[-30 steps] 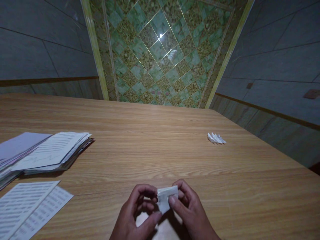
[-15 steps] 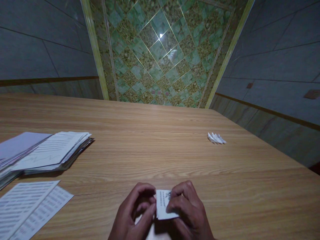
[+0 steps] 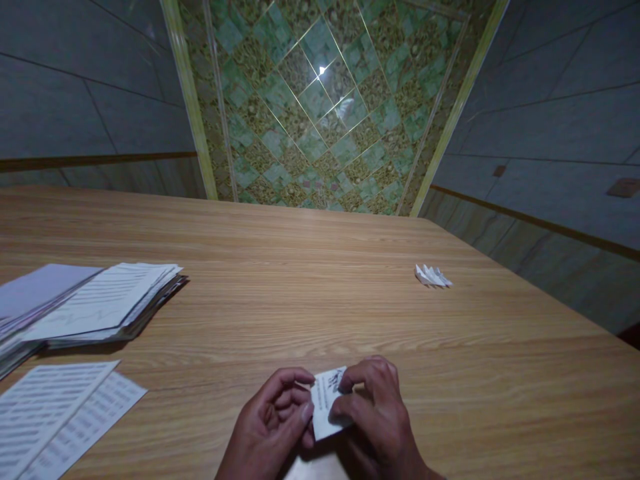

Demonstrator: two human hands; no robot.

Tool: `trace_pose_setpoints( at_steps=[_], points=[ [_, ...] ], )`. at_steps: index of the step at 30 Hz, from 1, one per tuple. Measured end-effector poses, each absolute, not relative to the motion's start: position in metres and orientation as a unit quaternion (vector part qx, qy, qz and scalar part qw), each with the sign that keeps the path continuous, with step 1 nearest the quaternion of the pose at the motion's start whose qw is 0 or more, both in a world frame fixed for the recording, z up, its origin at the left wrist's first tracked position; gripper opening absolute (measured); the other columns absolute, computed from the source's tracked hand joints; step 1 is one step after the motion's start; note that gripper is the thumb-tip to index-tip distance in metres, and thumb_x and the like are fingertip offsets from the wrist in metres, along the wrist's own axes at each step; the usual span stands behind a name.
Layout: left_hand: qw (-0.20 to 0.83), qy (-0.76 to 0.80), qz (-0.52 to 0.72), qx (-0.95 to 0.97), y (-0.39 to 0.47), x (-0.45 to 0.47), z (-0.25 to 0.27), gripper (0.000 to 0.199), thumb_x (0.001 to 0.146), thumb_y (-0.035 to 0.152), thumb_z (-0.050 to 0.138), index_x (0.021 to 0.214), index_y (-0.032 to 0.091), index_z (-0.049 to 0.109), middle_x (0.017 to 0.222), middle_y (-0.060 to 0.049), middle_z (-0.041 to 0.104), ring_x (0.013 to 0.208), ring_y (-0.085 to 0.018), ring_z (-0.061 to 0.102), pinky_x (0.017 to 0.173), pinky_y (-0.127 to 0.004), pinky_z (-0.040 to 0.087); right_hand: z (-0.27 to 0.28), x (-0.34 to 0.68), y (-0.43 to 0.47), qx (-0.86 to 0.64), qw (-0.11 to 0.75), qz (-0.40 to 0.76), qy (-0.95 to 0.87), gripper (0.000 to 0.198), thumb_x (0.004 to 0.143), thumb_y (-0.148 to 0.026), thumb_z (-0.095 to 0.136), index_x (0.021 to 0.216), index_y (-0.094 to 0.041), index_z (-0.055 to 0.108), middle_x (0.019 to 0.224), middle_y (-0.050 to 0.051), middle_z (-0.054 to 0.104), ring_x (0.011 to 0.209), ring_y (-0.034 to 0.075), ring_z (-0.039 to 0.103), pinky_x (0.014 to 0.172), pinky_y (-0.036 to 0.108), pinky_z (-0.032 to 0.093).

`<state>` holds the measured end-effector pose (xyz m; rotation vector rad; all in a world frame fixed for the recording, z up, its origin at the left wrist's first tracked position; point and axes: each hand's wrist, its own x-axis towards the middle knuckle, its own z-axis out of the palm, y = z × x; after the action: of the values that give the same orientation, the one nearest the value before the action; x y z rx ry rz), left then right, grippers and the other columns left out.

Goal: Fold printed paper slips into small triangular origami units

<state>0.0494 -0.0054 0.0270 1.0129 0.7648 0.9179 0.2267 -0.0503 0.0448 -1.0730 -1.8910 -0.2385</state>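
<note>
A small folded piece of printed paper [image 3: 324,410] is held up between my hands, low in the middle of the head view. My right hand [image 3: 375,413] pinches its right side between thumb and fingers. At its left edge, my left hand [image 3: 280,420] has thumb and curled fingers closed on the paper. Dark print and a small picture show on the side facing me. The paper's underside and some of my fingertips are hidden.
On the wooden table [image 3: 280,280], a thick stack of papers [image 3: 115,300] lies at left, with two loose printed sheets [image 3: 70,413] nearer me. A small pleated white paper piece [image 3: 433,276] sits at right. Tiled walls stand beyond the table.
The folded paper has tilted, its right side now higher. My left fingers have closed in on its left edge, and my right hand has shifted slightly with it.
</note>
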Motion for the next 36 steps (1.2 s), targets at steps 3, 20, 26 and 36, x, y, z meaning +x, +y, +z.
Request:
trace_pose_setpoints(
  at_steps=[3, 20, 26, 36],
  points=[
    [0.700, 0.369, 0.403, 0.460, -0.004, 0.048, 0.028, 0.037, 0.068, 0.049, 0.089, 0.082, 0.019, 0.072, 0.062, 0.002, 0.068, 0.052, -0.012, 0.061, 0.053, -0.022, 0.048, 0.047, 0.227, -0.051, -0.454, 0.442, -0.065, -0.771, 0.022, 0.082, -0.003, 0.053, 0.092, -0.022, 0.058, 0.095, 0.004, 0.061, 0.085, 0.021, 0.056, 0.078, 0.036, 0.039],
    [0.632, 0.391, 0.423, 0.518, -0.006, 0.048, 0.030, 0.015, 0.067, 0.027, 0.084, 0.080, 0.020, 0.081, 0.077, -0.004, 0.075, 0.070, -0.020, 0.071, 0.063, -0.024, 0.058, 0.053, 0.223, -0.053, -0.465, 0.369, -0.010, -0.805, 0.018, 0.086, -0.006, 0.056, 0.095, -0.022, 0.056, 0.096, 0.004, 0.066, 0.087, 0.021, 0.058, 0.086, 0.039, 0.037],
    [0.616, 0.395, 0.425, 0.533, -0.008, 0.047, 0.017, 0.019, 0.073, 0.027, 0.083, 0.090, 0.022, 0.080, 0.080, -0.002, 0.072, 0.061, -0.014, 0.065, 0.056, -0.020, 0.054, 0.051, 0.226, -0.054, -0.457, 0.347, -0.016, -0.819, 0.012, 0.092, -0.012, 0.059, 0.093, -0.023, 0.057, 0.096, 0.003, 0.067, 0.089, 0.022, 0.058, 0.093, 0.043, 0.037],
    [0.618, 0.328, 0.426, 0.573, -0.010, 0.047, 0.026, 0.016, 0.084, 0.036, 0.078, 0.095, 0.025, 0.082, 0.093, -0.007, 0.076, 0.089, -0.024, 0.074, 0.076, -0.025, 0.060, 0.037, 0.220, -0.056, -0.555, 0.434, 0.096, -0.703, 0.030, 0.076, -0.007, 0.065, 0.098, -0.025, 0.056, 0.123, 0.008, 0.060, 0.118, 0.029, 0.055, 0.093, 0.041, 0.044]
  ],
)
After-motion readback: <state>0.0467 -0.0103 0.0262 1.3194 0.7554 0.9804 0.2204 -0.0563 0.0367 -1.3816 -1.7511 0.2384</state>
